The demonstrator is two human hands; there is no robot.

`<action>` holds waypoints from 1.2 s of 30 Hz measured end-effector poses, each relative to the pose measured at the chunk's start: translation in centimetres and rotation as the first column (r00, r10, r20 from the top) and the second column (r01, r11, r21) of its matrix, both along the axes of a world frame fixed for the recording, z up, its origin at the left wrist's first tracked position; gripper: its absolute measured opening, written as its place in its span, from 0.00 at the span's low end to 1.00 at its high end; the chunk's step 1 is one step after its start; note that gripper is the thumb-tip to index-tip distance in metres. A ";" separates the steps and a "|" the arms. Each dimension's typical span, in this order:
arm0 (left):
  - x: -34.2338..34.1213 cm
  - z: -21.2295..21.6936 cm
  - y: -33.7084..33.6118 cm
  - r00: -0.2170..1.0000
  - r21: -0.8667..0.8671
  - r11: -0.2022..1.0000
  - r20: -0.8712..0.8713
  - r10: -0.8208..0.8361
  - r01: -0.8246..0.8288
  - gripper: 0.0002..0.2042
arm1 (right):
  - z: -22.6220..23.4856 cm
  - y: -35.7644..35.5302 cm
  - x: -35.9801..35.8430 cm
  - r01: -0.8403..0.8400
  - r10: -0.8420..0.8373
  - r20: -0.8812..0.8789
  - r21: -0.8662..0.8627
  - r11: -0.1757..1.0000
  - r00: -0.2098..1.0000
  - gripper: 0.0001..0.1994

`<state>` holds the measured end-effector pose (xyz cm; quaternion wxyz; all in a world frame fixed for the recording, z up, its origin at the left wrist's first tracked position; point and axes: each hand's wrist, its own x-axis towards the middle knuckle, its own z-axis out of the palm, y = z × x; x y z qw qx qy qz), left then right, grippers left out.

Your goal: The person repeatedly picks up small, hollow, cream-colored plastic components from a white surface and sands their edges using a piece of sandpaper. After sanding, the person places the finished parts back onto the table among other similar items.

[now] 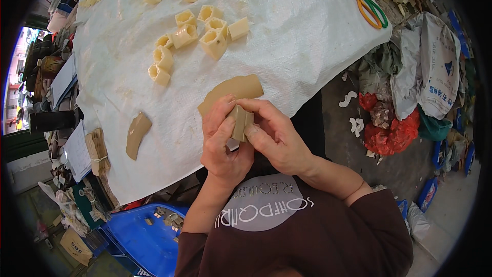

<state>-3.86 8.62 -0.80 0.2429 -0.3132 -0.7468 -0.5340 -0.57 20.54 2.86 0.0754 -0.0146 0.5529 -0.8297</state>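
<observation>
A small tan faceted block (239,124) is held upright between my two hands near the table's front edge. My left hand (219,150) grips its left side, with the fingers bent around it. From the right, my right hand (279,136) presses the block with the thumb, its forefinger reaching over the top. Just beyond the fingers lies a wide curved tan strip (241,86), partly covered by my hands. A smaller curved tan piece (137,136) rests to the left on the white sheet (287,51).
Several cream hollow pieces (185,36) stand and lie farther back on the sheet. Scissors (370,10) with orange and green handles lie at the far right. A blue tub (141,238) with small tan pieces sits below left. Red plastic bags (392,136) are on the floor at right.
</observation>
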 end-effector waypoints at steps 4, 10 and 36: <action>0.1 -0.1 0.1 1.000 0.006 1.000 0.010 0.019 -0.019 0.25 | -0.7 -0.3 0.2 0.000 0.005 -0.063 0.077 0.997 0.998 0.24; 0.1 -0.6 0.0 0.987 0.190 0.982 0.155 -0.040 0.010 0.23 | -1.2 -1.2 0.7 0.012 -0.003 -0.087 0.093 0.996 0.996 0.27; 0.7 -0.3 0.0 0.973 0.125 0.980 0.151 -0.174 0.155 0.25 | -0.9 2.2 -1.1 -0.011 0.003 0.112 0.070 0.997 0.994 0.13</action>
